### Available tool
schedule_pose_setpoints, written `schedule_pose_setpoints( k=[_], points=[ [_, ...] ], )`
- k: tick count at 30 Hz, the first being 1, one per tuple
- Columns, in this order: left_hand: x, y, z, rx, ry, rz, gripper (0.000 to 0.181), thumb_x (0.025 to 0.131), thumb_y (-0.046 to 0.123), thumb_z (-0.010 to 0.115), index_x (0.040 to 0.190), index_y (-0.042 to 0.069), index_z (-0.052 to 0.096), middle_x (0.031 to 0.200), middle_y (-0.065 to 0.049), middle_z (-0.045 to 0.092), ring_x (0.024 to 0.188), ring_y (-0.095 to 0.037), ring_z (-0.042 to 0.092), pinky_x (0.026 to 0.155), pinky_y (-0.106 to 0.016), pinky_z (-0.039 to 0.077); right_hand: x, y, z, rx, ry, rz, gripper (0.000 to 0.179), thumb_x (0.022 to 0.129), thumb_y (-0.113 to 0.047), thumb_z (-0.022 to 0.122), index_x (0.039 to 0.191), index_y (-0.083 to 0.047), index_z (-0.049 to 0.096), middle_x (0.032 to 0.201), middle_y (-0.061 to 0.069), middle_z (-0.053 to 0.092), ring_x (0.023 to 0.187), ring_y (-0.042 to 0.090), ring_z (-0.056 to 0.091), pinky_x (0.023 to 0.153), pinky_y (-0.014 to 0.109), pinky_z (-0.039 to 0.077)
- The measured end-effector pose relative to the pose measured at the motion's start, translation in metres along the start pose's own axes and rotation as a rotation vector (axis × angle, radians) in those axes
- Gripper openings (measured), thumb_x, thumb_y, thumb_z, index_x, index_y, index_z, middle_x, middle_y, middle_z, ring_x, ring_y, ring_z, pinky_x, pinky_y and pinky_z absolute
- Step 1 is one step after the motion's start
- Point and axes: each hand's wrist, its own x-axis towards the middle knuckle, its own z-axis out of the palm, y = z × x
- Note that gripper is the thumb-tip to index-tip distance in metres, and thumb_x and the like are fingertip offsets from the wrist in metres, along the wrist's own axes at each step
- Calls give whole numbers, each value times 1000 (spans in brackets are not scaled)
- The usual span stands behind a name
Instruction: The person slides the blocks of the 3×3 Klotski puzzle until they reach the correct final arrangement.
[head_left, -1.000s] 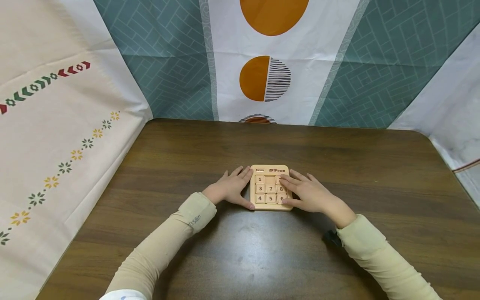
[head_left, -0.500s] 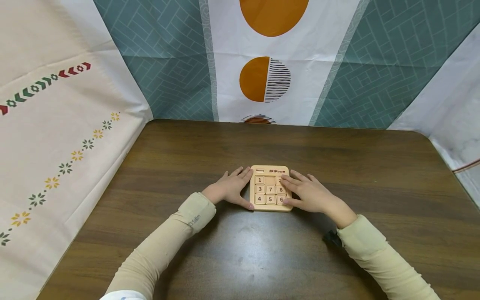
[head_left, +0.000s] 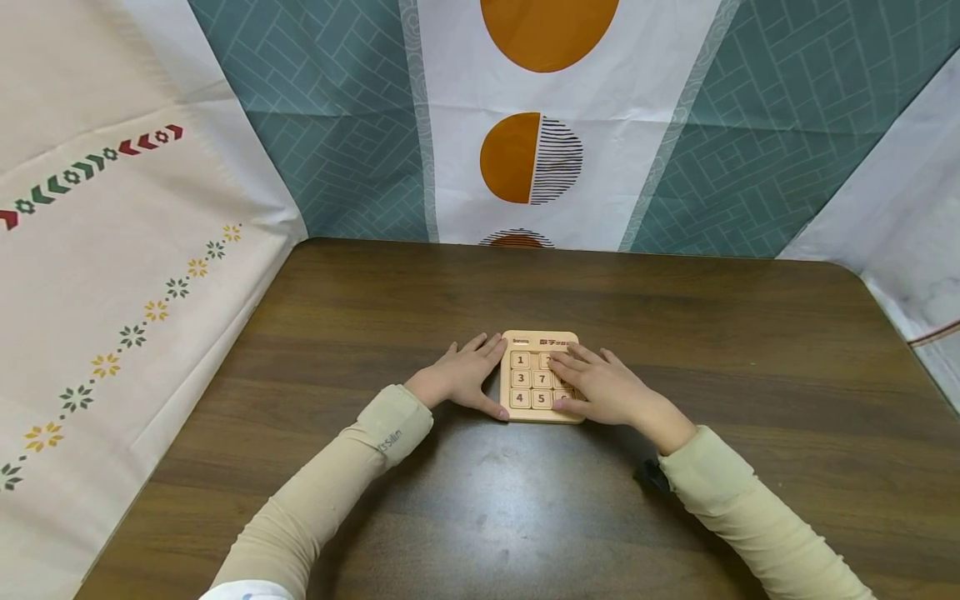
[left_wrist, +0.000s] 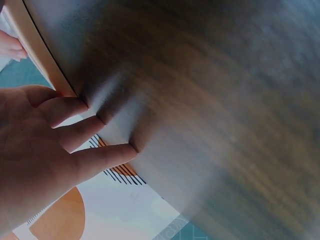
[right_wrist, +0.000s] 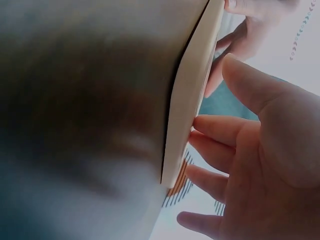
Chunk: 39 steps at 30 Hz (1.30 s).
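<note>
A light wooden number slide puzzle (head_left: 542, 416) lies flat on the table, its square tiles set in a rimmed tray. My left hand (head_left: 467, 375) rests at the puzzle's left side, fingertips by the upper corner and thumb at the lower one, fingers spread and straight. Reaching over from the right, my right hand (head_left: 606, 388) has its straight fingers on the tiles and covers most of the right column. Its fingertips touch the top-row tile (head_left: 545, 360) just right of tile 1. In the right wrist view, the puzzle's pale side (right_wrist: 185, 105) shows next to these fingers.
The dark wood table (head_left: 420, 292) stretches out around the puzzle. A patterned curtain (head_left: 345, 125) hangs along its back edge, and a cream cloth (head_left: 112, 292) with flower motifs borders the left. A small black object (head_left: 651, 476) shows at the right cuff.
My right hand has shifted left, and the top-right tile has slid left with it into the gap in the middle of the top row. The left hand stays in place.
</note>
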Motion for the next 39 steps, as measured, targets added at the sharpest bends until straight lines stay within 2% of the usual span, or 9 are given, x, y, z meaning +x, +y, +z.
schedule_pose_setpoints(
  k=[13,28,39],
  points=[
    [-1,2,1,1,2,2,115,68,66,65,147,8,4,152,-6,3,138,-26,2,104,-56,12,6,-12,-2,-2,-9,-11,65,89,-44,53,138,-5,40,142,10,36,133,33,23,98,61,21],
    [-1,2,-1,0,-14,-16,116,67,66,65,147,11,1,152,-3,0,138,-24,-1,105,-55,10,-26,-7,-2,7,9,-14,63,87,-43,56,136,-5,44,141,10,39,133,34,24,97,63,21],
    [-1,2,-1,3,-9,-12,115,68,65,65,147,10,3,152,-5,1,138,-24,0,104,-55,12,-33,-8,3,6,15,-18,64,87,-44,57,135,-5,44,141,9,39,132,34,25,95,64,22]
  ],
)
